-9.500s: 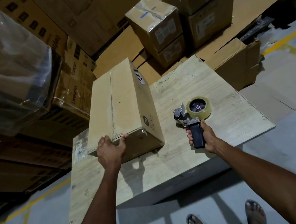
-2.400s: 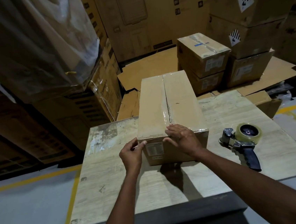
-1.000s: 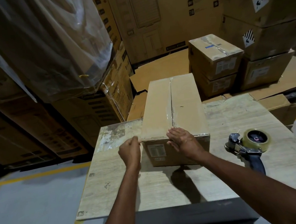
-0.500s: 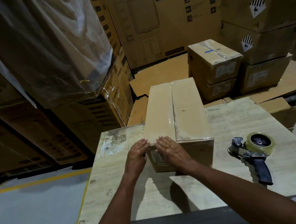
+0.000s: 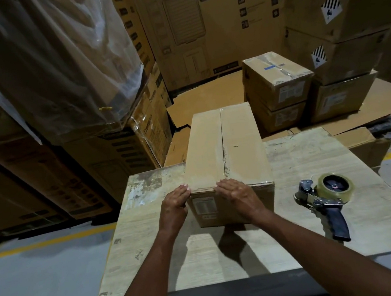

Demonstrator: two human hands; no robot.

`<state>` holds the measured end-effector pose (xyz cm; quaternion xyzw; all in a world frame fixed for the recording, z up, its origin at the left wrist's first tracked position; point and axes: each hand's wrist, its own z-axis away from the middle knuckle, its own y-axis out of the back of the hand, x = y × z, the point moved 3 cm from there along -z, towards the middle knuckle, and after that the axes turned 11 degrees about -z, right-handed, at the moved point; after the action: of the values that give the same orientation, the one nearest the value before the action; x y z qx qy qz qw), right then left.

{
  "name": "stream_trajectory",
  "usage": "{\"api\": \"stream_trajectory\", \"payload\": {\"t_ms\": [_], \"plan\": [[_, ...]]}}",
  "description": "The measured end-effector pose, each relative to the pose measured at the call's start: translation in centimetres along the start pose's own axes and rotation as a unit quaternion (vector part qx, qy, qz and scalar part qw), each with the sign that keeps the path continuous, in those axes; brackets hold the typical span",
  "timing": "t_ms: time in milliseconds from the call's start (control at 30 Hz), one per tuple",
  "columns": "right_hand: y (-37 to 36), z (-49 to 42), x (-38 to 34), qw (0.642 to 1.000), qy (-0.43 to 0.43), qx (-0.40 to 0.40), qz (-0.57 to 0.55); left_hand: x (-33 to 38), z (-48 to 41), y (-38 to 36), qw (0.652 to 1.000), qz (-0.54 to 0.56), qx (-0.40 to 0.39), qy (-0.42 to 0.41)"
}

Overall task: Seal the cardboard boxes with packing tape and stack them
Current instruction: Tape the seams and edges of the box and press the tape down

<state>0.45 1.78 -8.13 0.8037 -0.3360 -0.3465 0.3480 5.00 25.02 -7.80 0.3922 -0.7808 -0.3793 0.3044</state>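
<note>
The left hand (image 5: 175, 201) and right hand (image 5: 239, 196) press flat, close-set fingers (image 5: 225, 184) on the box (image 5: 240, 148) edge (apparently over tape (image 5: 222, 145)).

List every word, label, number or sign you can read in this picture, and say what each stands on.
"Crompton", probably, partly blurred: side of the wrapped carton.
Striped diamond warning signs, no readable words: two stacked boxes.
White label on the taped box: too small to read.
Labels on the small boxes and print on the big carton: blurred.
</note>
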Motion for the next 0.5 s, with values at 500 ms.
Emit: {"api": "stream_trajectory", "payload": {"t_ms": [500], "plan": [[5.8, 6.7, 7.4, 0.997, -0.028, 0.061, -0.044, 0.7, -0.3, 1.0, 1.0, -0.011, 0.002, -0.002]]}}
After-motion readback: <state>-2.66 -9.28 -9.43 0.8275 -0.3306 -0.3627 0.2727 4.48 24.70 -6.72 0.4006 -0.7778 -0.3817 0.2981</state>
